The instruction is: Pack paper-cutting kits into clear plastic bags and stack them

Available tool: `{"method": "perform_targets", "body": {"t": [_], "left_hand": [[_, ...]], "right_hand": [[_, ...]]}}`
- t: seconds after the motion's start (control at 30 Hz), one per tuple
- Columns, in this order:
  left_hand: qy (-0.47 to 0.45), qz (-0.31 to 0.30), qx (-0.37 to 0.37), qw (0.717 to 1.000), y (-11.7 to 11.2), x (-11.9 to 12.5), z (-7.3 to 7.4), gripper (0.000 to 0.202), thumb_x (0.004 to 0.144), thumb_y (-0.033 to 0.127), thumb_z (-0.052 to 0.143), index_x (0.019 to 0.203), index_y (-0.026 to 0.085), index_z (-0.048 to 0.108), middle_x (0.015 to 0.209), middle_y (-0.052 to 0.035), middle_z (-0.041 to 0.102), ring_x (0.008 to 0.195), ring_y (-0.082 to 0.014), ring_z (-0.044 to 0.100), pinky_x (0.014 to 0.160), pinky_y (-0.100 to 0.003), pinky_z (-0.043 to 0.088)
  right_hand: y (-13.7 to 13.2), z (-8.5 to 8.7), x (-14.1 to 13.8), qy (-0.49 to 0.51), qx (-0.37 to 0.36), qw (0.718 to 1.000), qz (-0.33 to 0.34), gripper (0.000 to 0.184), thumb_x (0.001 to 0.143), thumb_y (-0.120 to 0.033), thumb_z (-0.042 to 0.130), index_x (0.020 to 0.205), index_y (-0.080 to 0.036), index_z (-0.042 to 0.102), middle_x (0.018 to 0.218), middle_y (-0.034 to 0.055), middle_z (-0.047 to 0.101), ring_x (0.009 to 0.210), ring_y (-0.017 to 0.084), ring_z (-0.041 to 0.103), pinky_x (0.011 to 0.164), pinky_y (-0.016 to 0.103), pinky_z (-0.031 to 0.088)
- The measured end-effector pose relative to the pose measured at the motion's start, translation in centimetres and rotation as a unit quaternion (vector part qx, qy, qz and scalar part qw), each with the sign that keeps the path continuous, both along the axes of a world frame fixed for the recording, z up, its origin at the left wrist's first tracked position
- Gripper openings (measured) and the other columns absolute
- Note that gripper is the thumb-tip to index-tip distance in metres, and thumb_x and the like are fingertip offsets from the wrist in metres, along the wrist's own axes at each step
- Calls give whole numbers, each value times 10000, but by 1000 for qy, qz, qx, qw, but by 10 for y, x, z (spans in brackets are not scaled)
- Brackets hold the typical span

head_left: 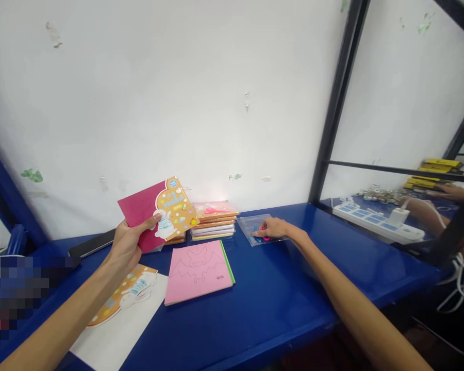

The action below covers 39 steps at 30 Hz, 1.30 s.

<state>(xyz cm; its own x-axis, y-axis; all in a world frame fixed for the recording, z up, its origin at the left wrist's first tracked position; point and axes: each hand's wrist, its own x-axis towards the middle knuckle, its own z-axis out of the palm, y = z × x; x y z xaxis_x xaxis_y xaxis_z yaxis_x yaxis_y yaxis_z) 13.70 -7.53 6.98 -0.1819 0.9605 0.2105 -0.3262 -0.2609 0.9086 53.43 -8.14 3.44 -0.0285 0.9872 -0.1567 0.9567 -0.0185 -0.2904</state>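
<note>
Holding a pink-and-orange craft booklet [166,214] between thumb and fingers, the left hand [126,242] is raised above the blue worktop [278,293]; the right hand [272,229] has its fingers close together on a clear plastic bag [246,226], any grip unclear, near a stack of booklets [214,226].

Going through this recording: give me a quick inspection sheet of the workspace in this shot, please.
Surface: glossy blue bench.
Job's things: pink card with a bat outline; stack of craft packs; white sheet with an orange rabbit cut-out.
Clutter: dark phone or tablet by the wall; pixelated patch hides the lower left.
Hands: left hand grips a crimson card; right hand touches a clear plastic bag.
Cables: white power strip, plugged in; loose white cables.
Surroundings: scuffed white wall; dark metal frame; another person's hand beyond it.
</note>
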Motion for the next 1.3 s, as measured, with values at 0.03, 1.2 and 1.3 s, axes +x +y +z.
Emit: {"method": "perform_targets", "body": {"t": [0.03, 1.2, 1.3], "left_hand": [[-1, -2, -5, 1000, 0, 0, -2, 399, 579, 137, 942, 900, 152, 707, 773, 8, 746, 593, -138, 688, 556, -245, 649], [-11, -79, -23, 997, -13, 8, -14, 484, 528, 123, 946, 966, 164, 745, 969, -83, 801, 765, -236, 765, 681, -328, 666], [-5, -79, -25, 997, -15, 10, -13, 475, 526, 119, 944, 958, 151, 749, 977, -91, 800, 771, -234, 762, 686, -320, 662]], "right_hand": [[0, -2, 1, 7, 6, 1000, 8, 520, 915, -660, 590, 754, -179, 703, 749, 22, 711, 692, 172, 638, 700, 320, 472], [-9, -2, 18, 67, 121, 988, -61, 518, 890, -673, 485, 766, -191, 627, 691, 57, 615, 651, 204, 550, 575, 306, 345], [-8, -11, 0, 46, 92, 994, -45, 586, 784, -769, 607, 804, -189, 690, 708, 81, 679, 670, 235, 608, 583, 313, 376]]}}
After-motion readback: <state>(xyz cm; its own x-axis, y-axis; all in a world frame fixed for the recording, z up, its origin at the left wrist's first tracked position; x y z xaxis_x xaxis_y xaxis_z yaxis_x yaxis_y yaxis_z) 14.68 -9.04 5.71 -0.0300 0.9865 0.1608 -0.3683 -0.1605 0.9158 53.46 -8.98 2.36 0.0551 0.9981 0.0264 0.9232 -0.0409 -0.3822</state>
